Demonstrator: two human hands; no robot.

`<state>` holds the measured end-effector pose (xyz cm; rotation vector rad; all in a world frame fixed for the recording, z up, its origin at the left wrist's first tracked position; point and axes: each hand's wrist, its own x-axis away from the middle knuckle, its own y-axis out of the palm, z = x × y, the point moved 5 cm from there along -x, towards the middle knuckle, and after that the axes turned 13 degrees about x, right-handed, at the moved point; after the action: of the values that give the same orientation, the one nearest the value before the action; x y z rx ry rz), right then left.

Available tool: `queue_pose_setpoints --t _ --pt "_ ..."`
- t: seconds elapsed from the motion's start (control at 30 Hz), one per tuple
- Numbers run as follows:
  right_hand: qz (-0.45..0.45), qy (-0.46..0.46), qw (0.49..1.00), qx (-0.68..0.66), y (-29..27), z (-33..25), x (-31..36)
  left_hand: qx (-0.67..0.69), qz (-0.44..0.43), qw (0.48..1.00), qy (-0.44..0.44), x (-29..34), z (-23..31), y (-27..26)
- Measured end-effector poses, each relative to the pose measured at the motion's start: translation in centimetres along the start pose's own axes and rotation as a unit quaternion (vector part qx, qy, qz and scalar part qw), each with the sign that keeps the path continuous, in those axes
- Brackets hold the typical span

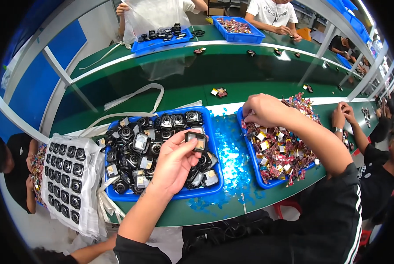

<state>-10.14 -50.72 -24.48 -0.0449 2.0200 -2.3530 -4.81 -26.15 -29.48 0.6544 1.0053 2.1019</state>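
Note:
My left hand holds a small black watch case between thumb and fingers, its open, pale inside turned up. Below it sits a blue tray heaped with similar black cases, some showing round faces and others pale insides. My right hand reaches over the far left corner of a second blue tray, which is piled with small reddish circuit boards bearing white and yellow pieces. Its fingers are curled together among the boards; whatever they grip is hidden.
Blue film scraps litter the green table between the trays. At left, a white packing sheet carries rows of black cases. A white strap curls behind the left tray. A green conveyor runs beyond; co-workers sit around.

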Motion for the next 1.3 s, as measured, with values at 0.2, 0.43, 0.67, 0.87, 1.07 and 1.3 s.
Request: queue_pose_setpoints --t 0.2,0.43,0.67,0.87,1.07,1.3 --pt "0.060 -0.024 0.991 -0.115 -0.1 -0.1 0.8 -0.044 0.007 0.999 -0.008 0.4 -0.4 1.2" --pt "0.140 0.065 0.972 -0.177 -1.5 0.4 1.8 -0.068 0.051 0.996 0.000 0.6 -0.2 1.5" --pt "0.291 0.201 0.898 -0.262 -5.3 4.0 6.7 -0.089 -0.008 0.995 -0.035 1.4 -0.7 1.2" --pt "0.234 0.153 0.820 -0.500 -4.5 -4.3 8.5 -0.339 -0.114 0.930 0.082 1.0 -0.9 3.3" --pt "0.260 0.162 0.739 -0.601 -0.4 -10.8 8.2 -0.427 -0.116 0.896 0.040 1.8 -2.1 4.6" --pt "0.284 0.136 0.743 -0.591 0.1 -11.7 7.9 -0.385 -0.071 0.911 0.128 2.3 -1.7 4.0"
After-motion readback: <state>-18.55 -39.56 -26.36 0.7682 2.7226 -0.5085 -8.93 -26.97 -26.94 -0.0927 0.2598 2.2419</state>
